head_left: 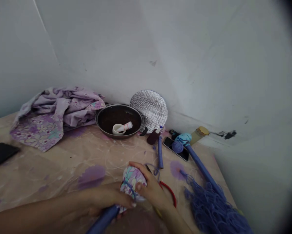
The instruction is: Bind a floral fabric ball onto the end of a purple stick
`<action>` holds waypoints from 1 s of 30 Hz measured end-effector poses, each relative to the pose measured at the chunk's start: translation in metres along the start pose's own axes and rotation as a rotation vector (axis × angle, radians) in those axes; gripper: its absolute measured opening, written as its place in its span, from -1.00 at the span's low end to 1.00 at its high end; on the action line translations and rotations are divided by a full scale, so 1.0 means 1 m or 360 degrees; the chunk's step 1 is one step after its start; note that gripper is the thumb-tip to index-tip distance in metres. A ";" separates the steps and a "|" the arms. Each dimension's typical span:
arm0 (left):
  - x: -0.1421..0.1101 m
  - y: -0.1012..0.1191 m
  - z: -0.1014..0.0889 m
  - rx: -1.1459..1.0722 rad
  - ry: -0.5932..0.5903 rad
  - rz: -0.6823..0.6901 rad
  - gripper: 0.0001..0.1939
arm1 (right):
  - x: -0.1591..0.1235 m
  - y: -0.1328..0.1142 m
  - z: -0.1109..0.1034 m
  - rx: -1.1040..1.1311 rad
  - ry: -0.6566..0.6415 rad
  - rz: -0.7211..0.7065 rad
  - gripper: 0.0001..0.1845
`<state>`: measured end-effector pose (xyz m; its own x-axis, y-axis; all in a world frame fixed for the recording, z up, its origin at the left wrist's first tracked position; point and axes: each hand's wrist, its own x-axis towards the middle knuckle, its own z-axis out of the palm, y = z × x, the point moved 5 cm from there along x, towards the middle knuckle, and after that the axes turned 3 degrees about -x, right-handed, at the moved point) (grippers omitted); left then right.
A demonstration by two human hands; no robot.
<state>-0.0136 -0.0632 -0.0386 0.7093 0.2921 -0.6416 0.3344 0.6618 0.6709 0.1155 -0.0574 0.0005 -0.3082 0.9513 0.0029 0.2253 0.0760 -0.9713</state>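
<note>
A rounded bundle of floral cloth (133, 175) sits at the end of a blue stick (103, 221), close in front of me. Blue yarn (128, 186) is wound around the cloth. My left hand (114, 198) closes on the gathered lower part of the bundle, where it meets the stick. With fingers curled over the top and side, my right hand (152, 188) grips the rounded end. Beside my right wrist lies a red curved handle (170, 191), partly hidden by the hand. The left fingers are partly out of sight behind the cloth.
Tangled blue yarn (209, 208) and a second blue stick (202, 165) with a cloth-covered head lie to the right. Farther back are a phone (169, 142), a dark bottle (152, 138), a pan (99, 126) holding a white cup, and crumpled floral fabric (43, 133). Walls border the table.
</note>
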 end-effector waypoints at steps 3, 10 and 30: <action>-0.005 -0.002 0.008 -0.0067 0.0037 -0.0139 -0.71 | 0.005 0.008 0.003 0.0011 0.0100 0.0106 -0.55; 0.007 -0.008 0.016 -0.0696 -0.0283 -0.0209 -0.33 | 0.015 0.023 0.000 0.0219 0.0023 0.0220 -0.67; 0.010 -0.006 0.007 -0.0222 0.0071 -0.0091 -0.77 | 0.021 0.024 0.004 0.0028 -0.0152 0.0084 -0.55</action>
<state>-0.0043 -0.0695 -0.0462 0.6621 0.2794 -0.6953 0.2817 0.7670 0.5765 0.1105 -0.0369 -0.0239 -0.3829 0.9211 -0.0702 0.2274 0.0203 -0.9736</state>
